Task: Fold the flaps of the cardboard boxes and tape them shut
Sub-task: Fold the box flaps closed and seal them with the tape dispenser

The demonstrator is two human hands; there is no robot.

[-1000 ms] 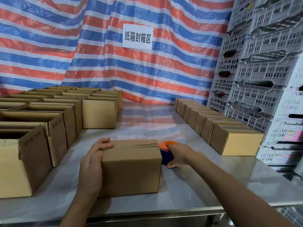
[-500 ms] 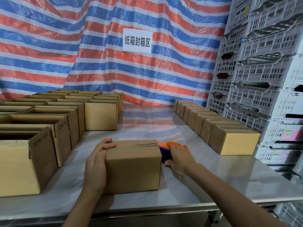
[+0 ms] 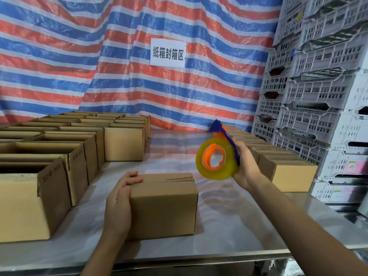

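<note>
Box with flaps folded down, lower centre, on the steel table; left hand grips its left end, fingers curled over the top edge. Right hand, centre right, grips the tape dispenser in the air beside the box. Risk: braced at one end only, the box may skid on the smooth metal under tape pressure

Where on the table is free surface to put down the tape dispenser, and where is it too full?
Free for the tape dispenser: the bare table right of the box that the left hand holds, up to the row of closed boxes; also the strip behind that box toward the tarp. Crowded: the left side, packed with open boxes.
</note>
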